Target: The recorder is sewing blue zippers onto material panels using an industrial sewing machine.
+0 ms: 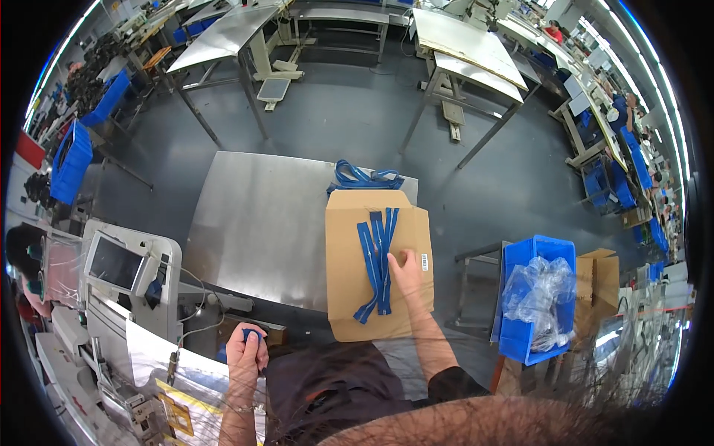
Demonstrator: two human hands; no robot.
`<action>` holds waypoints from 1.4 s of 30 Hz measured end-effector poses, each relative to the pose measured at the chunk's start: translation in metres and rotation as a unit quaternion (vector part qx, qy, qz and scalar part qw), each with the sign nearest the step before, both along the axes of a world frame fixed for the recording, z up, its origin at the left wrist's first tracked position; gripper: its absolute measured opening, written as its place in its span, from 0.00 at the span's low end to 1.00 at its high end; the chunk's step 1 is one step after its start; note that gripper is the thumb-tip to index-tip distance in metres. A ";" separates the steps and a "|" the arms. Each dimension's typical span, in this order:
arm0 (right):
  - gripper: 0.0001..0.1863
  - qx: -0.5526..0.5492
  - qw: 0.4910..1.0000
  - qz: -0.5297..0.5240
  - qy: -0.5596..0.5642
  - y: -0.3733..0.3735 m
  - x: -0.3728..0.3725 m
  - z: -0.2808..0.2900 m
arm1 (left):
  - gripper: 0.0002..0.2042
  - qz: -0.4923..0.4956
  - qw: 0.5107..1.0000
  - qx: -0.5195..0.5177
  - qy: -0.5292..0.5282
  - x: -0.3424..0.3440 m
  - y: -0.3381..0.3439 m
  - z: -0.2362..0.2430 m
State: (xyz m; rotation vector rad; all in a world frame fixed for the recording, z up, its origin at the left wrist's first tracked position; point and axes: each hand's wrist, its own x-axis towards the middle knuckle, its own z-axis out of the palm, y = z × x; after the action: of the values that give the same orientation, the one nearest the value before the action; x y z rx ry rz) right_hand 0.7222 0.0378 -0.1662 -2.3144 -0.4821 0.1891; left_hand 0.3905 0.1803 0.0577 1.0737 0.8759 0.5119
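Observation:
My right hand rests at the right edge of several blue zipper strips on a flat brown cardboard piece, its thumb and forefinger apart. My left hand is closed around a dark blue piece at the lower left, beside the machine's white work plate. More looped blue zipper tape lies behind the cardboard on the steel table.
A machine with a screen stands at left, a co-worker's dark-haired head beyond it. At right are a blue bin holding clear plastic bags and a cardboard box. Other tables, bins and seated workers line the background.

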 end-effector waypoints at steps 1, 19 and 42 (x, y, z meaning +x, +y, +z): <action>0.21 -0.002 1.000 0.000 -0.002 0.007 0.009 -0.003 | 0.10 0.000 1.000 -0.002 -0.002 -0.001 -0.002 -0.001; 0.03 0.375 0.926 0.038 -0.008 0.039 -0.031 0.127 | 0.15 0.078 0.931 0.130 -0.333 -0.239 -0.057 -0.050; 0.05 0.016 0.444 0.815 0.371 0.063 -0.558 0.248 | 0.16 0.238 0.770 0.486 0.338 -0.446 -0.233 -0.030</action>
State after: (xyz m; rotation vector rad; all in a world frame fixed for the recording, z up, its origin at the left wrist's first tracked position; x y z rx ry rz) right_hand 0.1638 0.1010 0.0816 -0.6016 -1.9181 1.8870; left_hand -0.0554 -0.0524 0.0276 2.0788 1.6182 1.1097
